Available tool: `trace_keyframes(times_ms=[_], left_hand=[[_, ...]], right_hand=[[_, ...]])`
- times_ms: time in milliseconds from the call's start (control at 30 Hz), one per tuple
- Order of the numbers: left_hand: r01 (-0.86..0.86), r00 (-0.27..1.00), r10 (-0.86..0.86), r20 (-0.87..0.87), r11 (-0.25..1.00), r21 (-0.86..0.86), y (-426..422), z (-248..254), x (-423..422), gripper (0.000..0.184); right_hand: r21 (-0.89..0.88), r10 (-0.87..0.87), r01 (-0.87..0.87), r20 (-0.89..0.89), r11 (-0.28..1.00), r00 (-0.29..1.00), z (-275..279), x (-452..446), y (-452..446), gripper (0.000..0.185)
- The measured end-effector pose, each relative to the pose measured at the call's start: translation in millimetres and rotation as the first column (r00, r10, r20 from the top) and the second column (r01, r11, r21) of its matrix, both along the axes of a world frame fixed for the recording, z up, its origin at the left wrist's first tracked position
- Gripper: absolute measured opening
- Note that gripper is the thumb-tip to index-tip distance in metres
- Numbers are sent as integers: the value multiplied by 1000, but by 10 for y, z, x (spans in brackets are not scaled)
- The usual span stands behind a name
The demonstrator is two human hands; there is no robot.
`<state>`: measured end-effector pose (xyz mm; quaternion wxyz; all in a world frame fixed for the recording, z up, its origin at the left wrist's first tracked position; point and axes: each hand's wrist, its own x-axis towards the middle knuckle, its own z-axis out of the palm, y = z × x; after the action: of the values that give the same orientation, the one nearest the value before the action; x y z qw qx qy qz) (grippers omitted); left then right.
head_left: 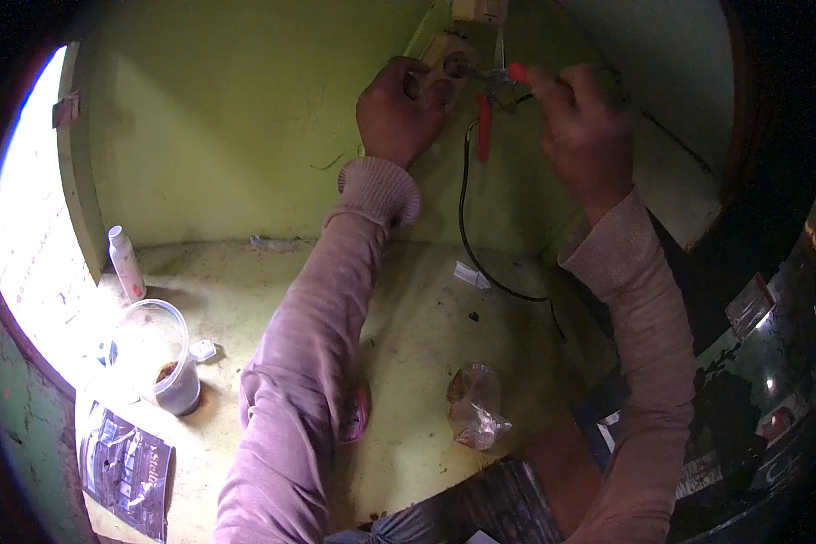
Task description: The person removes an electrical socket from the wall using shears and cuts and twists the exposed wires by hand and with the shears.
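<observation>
High on the green wall, my left hand [397, 113] is closed around the side of a pale socket strip [456, 60] with round outlets, which sits tilted. My right hand [585, 118], slightly blurred, grips one red handle of what look like pliers [483, 131]; the other red handle hangs down apart from it. The metal head of the tool is at the strip's right side, but its exact contact is too dark to make out. A black cable [463, 195] curves down from beside the tool to the surface below. Above the strip is a pale box [480, 10] on the wall.
On the pale surface stand a white bottle [127, 263] and a clear plastic tub [179, 385] with brown contents. A dark printed sheet [127, 471], a clear plastic bag [478, 405] and a white scrap [471, 275] lie there too. Bright light enters at left.
</observation>
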<state>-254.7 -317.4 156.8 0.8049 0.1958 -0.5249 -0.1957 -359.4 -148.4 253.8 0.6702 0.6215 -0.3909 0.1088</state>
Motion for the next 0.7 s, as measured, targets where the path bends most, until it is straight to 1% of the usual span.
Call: trace_keyframes(times_ms=[33, 67, 100, 133, 167, 200, 233, 267, 300, 367, 433, 467, 533, 567, 633, 667, 700], left_hand=[[-29, 1000, 29, -10, 999, -41, -30, -4, -7, 28], [-58, 998, 56, -22, 995, -82, -82, -18, -31, 32], [-57, 998, 56, -22, 995, -82, -135, -32, -51, 32], [-39, 999, 37, -24, 993, -113, -187, -46, -70, 37], [-22, 1000, 18, -24, 989, -144, -194, -49, -72, 41], [-21, 1000, 17, -24, 989, -144, -190, -64, -84, 41], [-88, 996, 88, -9, 981, -175, -178, -87, -98, 44], [-154, 987, 158, 4, 966, -208, -149, -94, -100, 47], [-152, 988, 157, 3, 966, -210, -128, -96, -95, 47], [-181, 977, 197, 77, 968, -175, -121, -104, -81, 52], [-163, 983, 177, 53, 965, -205, -165, -112, -81, 53], [-144, 987, 156, 31, 961, -235, -185, -118, -81, 54], [-131, 989, 142, 30, 962, -240, -224, -131, -87, 55], [-117, 991, 128, 30, 962, -246, -241, -137, -91, 55], [-103, 993, 113, 26, 965, -242, -275, -142, -107, 54], [-88, 995, 96, 22, 967, -239, -266, -136, -101, 54], [-88, 995, 95, 21, 967, -238, -252, -134, -98, 54]], right_hand=[[-52, -84, 82, -50, 995, 995, -16, -3, -7, 24], [-51, -86, 83, -50, 995, 995, -30, 3, -12, 24], [-83, -132, 129, -26, 988, 991, -43, 13, -18, 23], [-113, -176, 175, -2, 978, 984, -48, 20, -16, 23], [-113, -177, 176, -2, 978, 984, -43, 18, -1, 23], [-85, -269, 269, 10, 959, 963, -34, 12, 21, 22], [-56, -359, 359, 20, 932, 933, -29, 12, 45, 21], [-58, -360, 361, 20, 931, 933, -45, 35, 66, 21], [-49, -351, 352, 23, 935, 936, -82, 80, 81, 21], [-41, -342, 342, 25, 939, 939, -124, 170, 103, 22], [-27, -137, 136, -55, 990, 989, -129, 253, 121, 28], [-27, -136, 135, -55, 990, 989, -133, 271, 126, 28], [-37, -106, 102, -132, 994, 986, -134, 289, 128, 35], [-37, -105, 101, -132, 994, 986, -133, 266, 115, 35], [-113, -94, 62, -302, 992, 949, -138, 189, 81, 13], [-113, -95, 63, -303, 992, 948, -167, 200, 98, 13], [-126, -164, 132, -289, 983, 943, -214, 226, 132, 13]])
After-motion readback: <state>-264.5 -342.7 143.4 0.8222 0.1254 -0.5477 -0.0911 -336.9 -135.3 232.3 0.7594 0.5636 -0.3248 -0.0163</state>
